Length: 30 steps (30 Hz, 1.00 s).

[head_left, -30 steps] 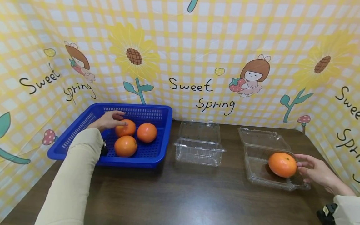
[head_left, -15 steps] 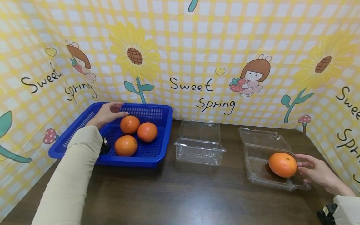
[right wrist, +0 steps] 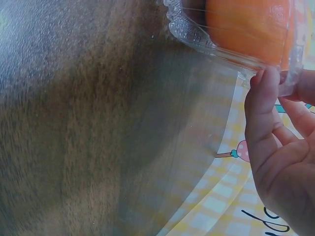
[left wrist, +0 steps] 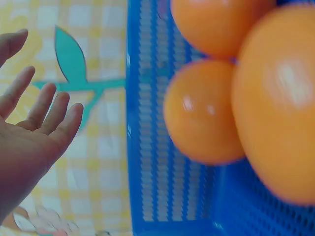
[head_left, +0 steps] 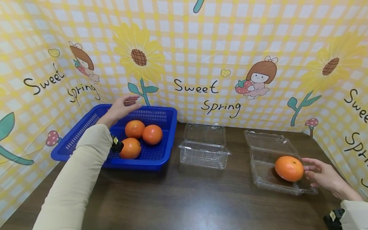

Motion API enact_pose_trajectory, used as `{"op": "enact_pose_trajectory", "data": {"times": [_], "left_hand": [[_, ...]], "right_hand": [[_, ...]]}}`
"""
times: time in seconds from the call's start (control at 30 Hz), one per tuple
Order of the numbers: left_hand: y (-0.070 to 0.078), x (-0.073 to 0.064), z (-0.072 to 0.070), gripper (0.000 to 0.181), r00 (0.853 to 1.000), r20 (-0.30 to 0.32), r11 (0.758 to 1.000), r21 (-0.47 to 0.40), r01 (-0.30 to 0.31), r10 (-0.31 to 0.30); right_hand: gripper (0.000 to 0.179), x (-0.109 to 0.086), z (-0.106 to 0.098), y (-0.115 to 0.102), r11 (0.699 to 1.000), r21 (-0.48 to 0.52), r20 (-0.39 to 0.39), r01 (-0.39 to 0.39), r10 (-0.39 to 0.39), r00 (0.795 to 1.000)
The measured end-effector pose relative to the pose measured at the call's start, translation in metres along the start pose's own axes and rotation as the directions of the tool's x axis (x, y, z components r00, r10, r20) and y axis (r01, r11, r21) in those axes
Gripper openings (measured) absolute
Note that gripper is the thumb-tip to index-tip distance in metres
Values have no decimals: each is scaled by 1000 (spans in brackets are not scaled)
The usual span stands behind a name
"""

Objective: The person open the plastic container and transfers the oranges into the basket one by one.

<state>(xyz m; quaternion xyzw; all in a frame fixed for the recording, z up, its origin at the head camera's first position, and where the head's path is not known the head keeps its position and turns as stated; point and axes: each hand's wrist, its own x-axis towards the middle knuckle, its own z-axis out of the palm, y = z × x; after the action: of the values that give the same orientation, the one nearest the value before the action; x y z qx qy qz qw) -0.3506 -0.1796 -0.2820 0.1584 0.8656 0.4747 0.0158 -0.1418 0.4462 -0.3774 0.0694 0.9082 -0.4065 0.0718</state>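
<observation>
My left hand (head_left: 123, 108) hovers over the back of a blue plastic basket (head_left: 172, 127), empty, with fingers loosely spread. Three oranges (head_left: 152, 134) lie in the basket below it; in the left wrist view the hand (left wrist: 37, 132) is apart from the oranges (left wrist: 202, 113). At the right, an open clear plastic clamshell box (head_left: 261, 179) holds one orange (head_left: 288, 168) in its right half. My right hand (head_left: 326, 176) is at that box's right end. In the right wrist view, its thumb and fingers pinch the box's rim (right wrist: 288, 86).
A second clear clamshell box (head_left: 203, 158) stands with its lid up in the middle of the dark wooden table (head_left: 184, 198). A yellow checked cloth (head_left: 195, 48) with printed flowers and figures hangs behind and on both sides.
My left hand has let go of an orange, which sits slightly farther right in the basket, and has risen up and to the right. The right hand stays at its box.
</observation>
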Motion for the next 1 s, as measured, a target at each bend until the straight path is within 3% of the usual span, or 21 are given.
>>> {"op": "enact_pose_trajectory", "data": {"times": [0.3,0.67,1.0], "left_hand": [[33,5,27,52,994,-12,992,-75,-106,105],[73,7,68,46,963,107,966,-103,-238,249],[106,-1,121,45,932,191,950,-109,-292,308]], "right_hand": [[51,-1,0,-1,1000,-2,3,-2,2,1000],[51,-1,0,-1,1000,-8,-12,24,-24,1000],[48,-2,0,0,999,15,-13,32,-31,999]]}}
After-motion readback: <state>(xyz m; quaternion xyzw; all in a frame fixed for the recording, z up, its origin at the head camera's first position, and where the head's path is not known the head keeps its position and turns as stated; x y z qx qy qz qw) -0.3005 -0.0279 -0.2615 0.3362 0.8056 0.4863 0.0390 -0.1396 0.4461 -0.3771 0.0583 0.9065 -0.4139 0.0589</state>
